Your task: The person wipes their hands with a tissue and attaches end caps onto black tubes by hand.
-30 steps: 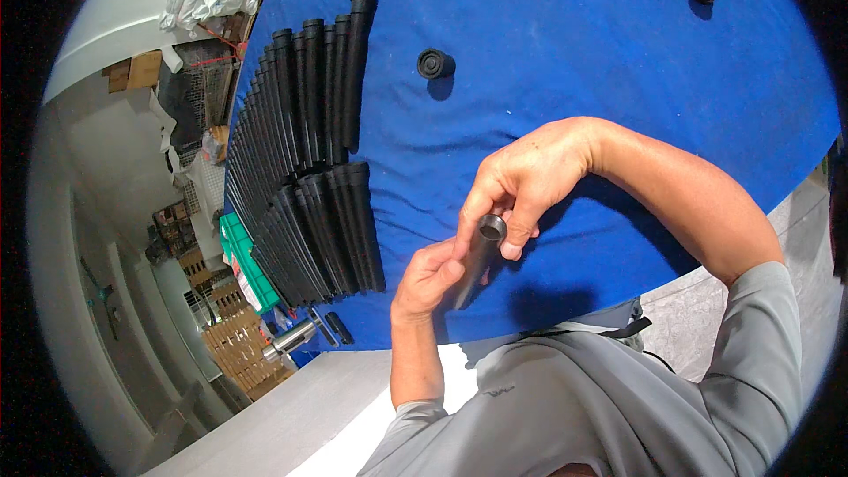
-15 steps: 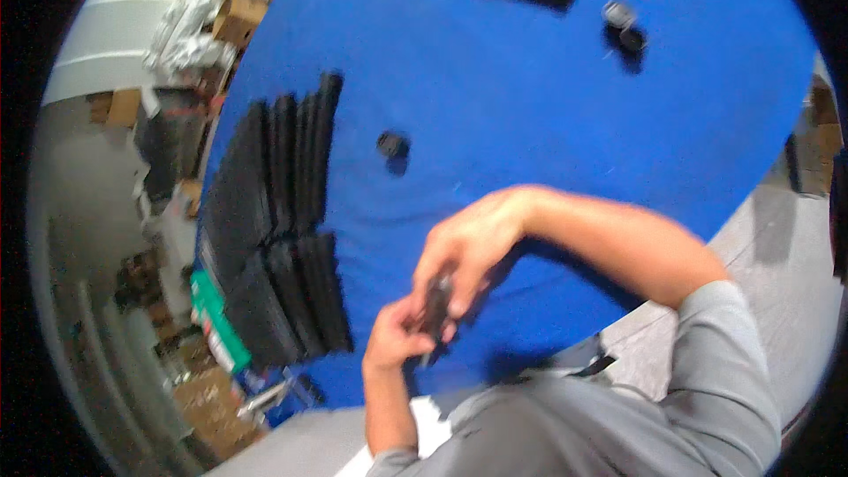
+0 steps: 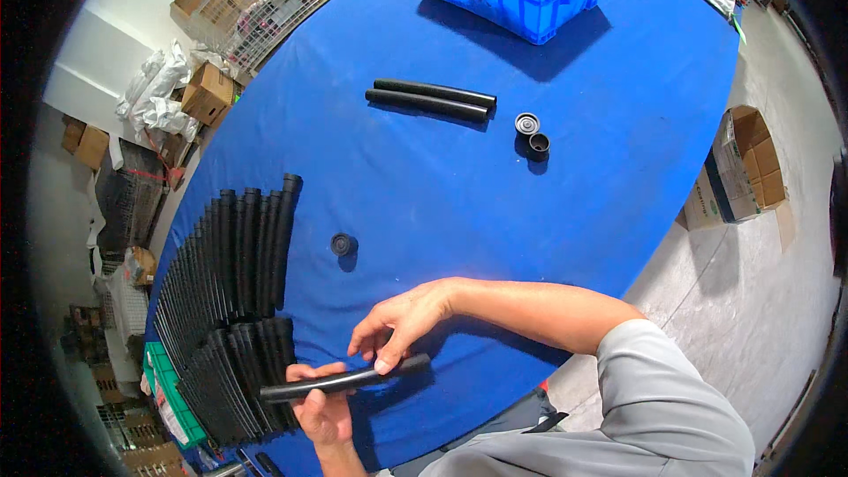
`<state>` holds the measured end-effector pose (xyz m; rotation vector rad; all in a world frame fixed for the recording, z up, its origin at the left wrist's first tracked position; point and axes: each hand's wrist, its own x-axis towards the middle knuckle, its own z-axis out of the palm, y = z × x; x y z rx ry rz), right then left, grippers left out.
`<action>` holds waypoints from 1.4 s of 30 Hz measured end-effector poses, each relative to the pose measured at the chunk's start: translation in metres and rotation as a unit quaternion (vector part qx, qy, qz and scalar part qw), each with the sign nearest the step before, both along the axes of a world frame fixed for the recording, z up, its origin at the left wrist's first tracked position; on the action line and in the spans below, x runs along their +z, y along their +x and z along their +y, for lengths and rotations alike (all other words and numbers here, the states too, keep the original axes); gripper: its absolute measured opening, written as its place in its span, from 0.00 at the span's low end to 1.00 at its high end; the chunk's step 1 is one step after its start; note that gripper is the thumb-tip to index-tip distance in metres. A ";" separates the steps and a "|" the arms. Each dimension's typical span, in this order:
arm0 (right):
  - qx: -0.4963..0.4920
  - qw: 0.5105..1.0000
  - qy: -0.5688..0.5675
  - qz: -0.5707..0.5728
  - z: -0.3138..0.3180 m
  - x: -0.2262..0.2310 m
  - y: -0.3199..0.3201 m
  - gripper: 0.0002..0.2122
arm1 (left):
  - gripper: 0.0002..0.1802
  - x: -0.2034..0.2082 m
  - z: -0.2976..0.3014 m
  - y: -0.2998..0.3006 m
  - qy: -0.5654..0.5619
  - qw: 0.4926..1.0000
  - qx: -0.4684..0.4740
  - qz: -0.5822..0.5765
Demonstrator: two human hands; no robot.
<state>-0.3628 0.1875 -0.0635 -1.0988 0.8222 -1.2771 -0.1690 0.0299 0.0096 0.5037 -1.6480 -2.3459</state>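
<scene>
A slim black tube (image 3: 340,382) lies slantwise across my left hand (image 3: 322,415), whose fingers and thumb close round it near its left end. My right hand (image 3: 405,322) is above the tube's other half. Its thumb tip touches the tube, while the bent fingers stay apart from it on the far side. The tube's right end looks darker than its shiny middle. Beyond my hands, a small round black cap (image 3: 343,245) sits alone on the blue cloth.
Many black tubes (image 3: 256,247) lie in two rows at the left, by a green box (image 3: 170,393). Farther off are two loose tubes (image 3: 431,102), a round cap (image 3: 526,124) and a small black cup (image 3: 539,146). A blue crate (image 3: 517,0) holds clear bags. An opened carton (image 3: 738,168) stands right of the table.
The view has shifted, bringing the blue crate in. The tube has turned from end-on to lengthwise across my hands. My right fingers have come off it, leaving the thumb touching.
</scene>
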 end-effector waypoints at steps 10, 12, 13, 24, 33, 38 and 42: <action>-0.068 0.973 0.004 -0.221 0.006 0.007 -0.009 0.19 | 0.26 -0.015 -0.014 0.025 0.069 0.992 0.074 0.080; -0.084 0.973 0.004 -0.214 0.009 0.009 -0.010 0.16 | 0.28 -0.017 -0.027 0.032 0.122 0.983 0.083 0.105; -0.100 0.974 0.017 -0.203 0.007 0.007 -0.009 0.16 | 0.30 -0.009 -0.018 0.029 0.126 0.982 0.119 0.079; -0.020 0.997 0.069 0.009 0.006 0.012 0.000 0.21 | 0.26 -0.016 -0.005 0.006 -0.174 0.942 -0.153 -0.241; 0.076 0.997 -0.008 -0.030 0.009 0.011 -0.005 0.24 | 0.24 -0.016 0.002 0.003 -0.105 0.958 -0.168 -0.208; 0.128 0.988 -0.050 -0.065 0.009 0.006 -0.002 0.22 | 0.22 -0.017 -0.011 0.008 -0.058 0.940 -0.283 -0.183; 0.128 0.987 -0.077 -0.061 0.006 -0.001 0.000 0.23 | 0.22 -0.015 -0.008 0.006 -0.040 0.941 -0.280 -0.185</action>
